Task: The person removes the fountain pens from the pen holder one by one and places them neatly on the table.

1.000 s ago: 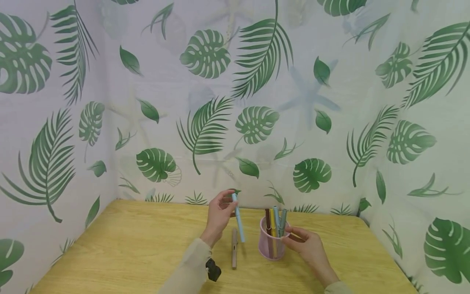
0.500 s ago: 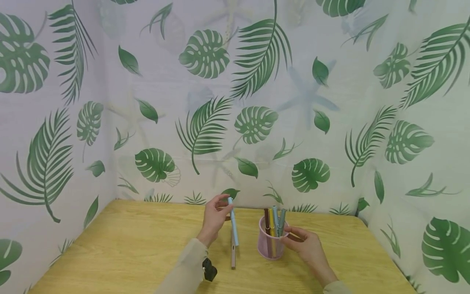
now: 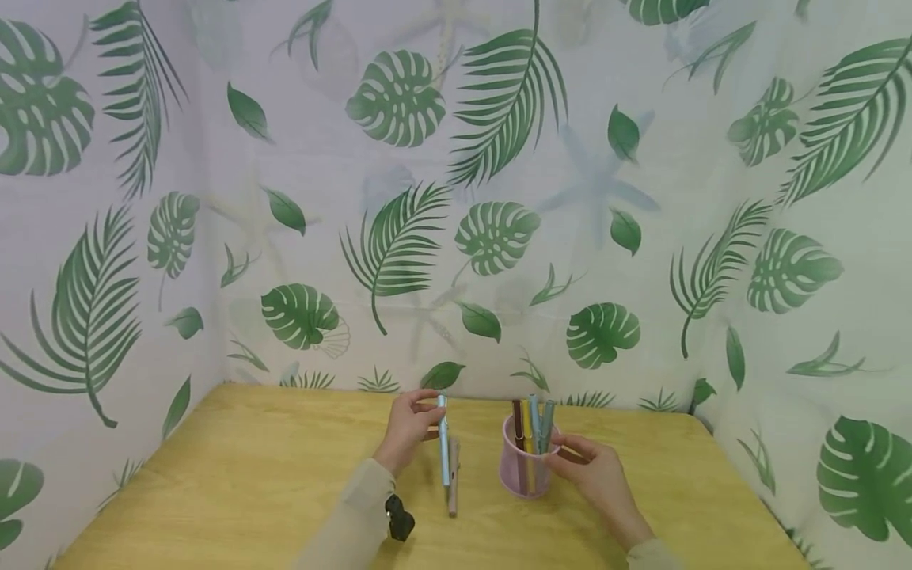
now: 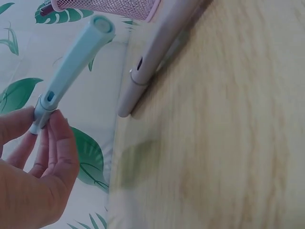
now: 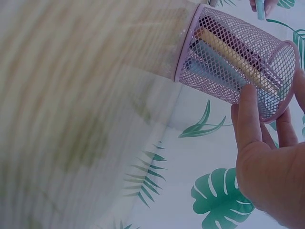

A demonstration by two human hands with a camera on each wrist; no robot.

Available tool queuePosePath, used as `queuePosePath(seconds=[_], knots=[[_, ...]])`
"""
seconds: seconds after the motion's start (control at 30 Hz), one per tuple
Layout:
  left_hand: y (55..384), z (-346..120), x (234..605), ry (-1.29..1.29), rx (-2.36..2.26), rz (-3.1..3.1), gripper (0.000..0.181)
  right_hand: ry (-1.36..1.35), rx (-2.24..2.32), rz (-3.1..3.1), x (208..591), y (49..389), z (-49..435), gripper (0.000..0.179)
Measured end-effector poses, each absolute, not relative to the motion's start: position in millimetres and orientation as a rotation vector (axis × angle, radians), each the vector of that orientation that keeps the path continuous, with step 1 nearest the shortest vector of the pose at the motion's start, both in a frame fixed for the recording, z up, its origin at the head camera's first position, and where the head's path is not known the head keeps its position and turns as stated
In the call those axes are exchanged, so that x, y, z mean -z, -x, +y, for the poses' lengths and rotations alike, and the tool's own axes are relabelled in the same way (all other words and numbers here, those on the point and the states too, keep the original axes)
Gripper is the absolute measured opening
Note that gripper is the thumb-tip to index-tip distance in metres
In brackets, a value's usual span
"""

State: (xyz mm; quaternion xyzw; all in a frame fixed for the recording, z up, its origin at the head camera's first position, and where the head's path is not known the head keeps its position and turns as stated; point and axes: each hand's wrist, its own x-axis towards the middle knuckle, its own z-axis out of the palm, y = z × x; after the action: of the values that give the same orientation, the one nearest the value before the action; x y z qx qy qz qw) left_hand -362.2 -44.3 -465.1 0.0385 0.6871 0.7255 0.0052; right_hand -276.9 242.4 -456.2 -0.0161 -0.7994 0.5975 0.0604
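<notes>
My left hand (image 3: 409,427) pinches a light blue pen (image 3: 444,447) near its upper end, with the pen hanging almost upright. In the left wrist view, thumb and fingertips meet around the capped part of the pen (image 4: 71,67). Just right of it in the head view, a taupe pen (image 3: 454,491) lies on the table, partly overlapped by the blue one. A pink mesh pen holder (image 3: 509,471) stands further right, with several pens in it, among them dark brown, yellow and blue ones. My right hand (image 3: 598,479) grips the holder's rim, thumb against the mesh (image 5: 224,90).
The light wooden table (image 3: 285,467) reaches back to a white curtain (image 3: 321,174) printed with green leaves, which also encloses both sides. A black device (image 3: 400,518) sits on the left wrist.
My left hand has moved left and lower with the light blue pen, which has turned more upright. The right hand stays at the pen holder.
</notes>
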Motion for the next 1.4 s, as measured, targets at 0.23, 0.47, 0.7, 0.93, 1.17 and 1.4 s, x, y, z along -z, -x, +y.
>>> queuePosePath(seconds=[0.23, 0.47, 0.7, 0.93, 1.17, 1.4], knots=[[358, -50, 469, -0.09, -2.156, 2.163, 0.038, 0.008, -1.779, -2.44, 451, 281, 244, 0.047], [359, -51, 473, 0.028, -2.026, 2.195, 0.038, 0.027, -1.789, -2.425, 453, 280, 246, 0.046], [359, -55, 479, 0.066, -1.951, 2.19, 0.035, 0.043, -1.796, -2.432, 453, 279, 245, 0.047], [359, -55, 480, 0.082, -1.973, 2.187, 0.036, 0.063, -1.81, -2.423, 452, 278, 243, 0.047], [358, -51, 480, 0.139, -1.967, 2.239, 0.032, 0.062, -1.814, -2.421, 455, 278, 243, 0.047], [355, -47, 481, 0.153, -1.929, 2.291, 0.028, 0.074, -1.815, -2.427, 456, 278, 243, 0.046]])
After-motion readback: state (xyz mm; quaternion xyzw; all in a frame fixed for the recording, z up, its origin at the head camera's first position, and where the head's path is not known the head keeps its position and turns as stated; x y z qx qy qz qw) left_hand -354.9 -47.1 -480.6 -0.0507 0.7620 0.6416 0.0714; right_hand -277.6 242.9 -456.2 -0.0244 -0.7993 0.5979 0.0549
